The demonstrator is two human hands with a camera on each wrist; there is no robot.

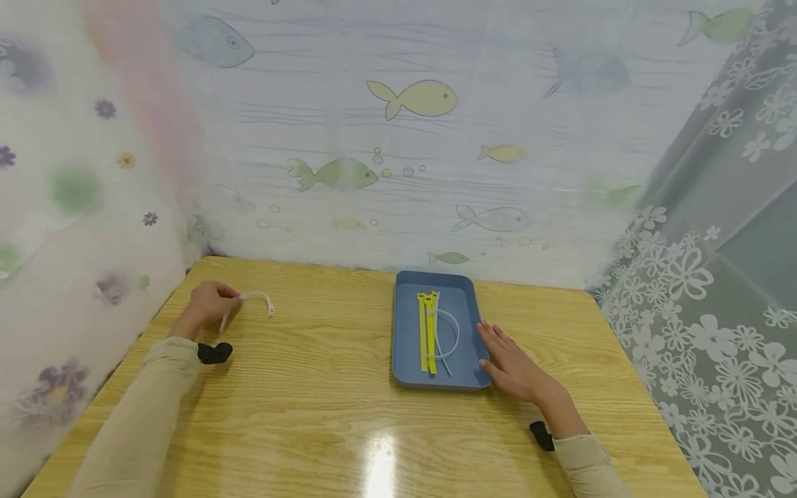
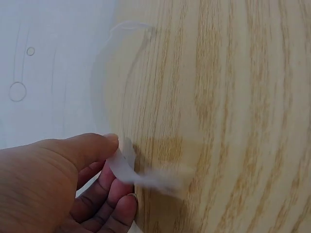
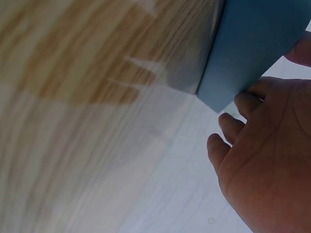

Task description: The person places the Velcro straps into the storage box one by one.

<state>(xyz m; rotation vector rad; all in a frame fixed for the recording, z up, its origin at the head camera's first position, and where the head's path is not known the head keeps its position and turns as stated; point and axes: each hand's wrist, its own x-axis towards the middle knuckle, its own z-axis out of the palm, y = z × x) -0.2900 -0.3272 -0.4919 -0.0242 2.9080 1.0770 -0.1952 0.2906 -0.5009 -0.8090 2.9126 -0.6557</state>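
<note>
On the left of the table, my left hand (image 1: 214, 301) pinches a white cable tie (image 1: 255, 294) between thumb and fingers. Its band curves up and away from the hand; in the left wrist view part of the cable tie (image 2: 121, 167) is blurred. My right hand (image 1: 513, 370), fingers fairly straight, touches the right wall of a blue-grey tray (image 1: 406, 346). Inside the tray lie yellow cable ties (image 1: 423, 342) side by side, with a white cable tie (image 1: 457, 332) bent in an arc over them. In the right wrist view the fingers (image 3: 248, 104) meet the tray's outer side.
The wooden table (image 1: 311, 387) reaches back to a fish-patterned curtain (image 1: 349, 228). A flowered sheet (image 1: 62, 277) hangs along the left edge, and a lace curtain (image 1: 716, 360) along the right. Each wrist bears a black device (image 1: 214, 353).
</note>
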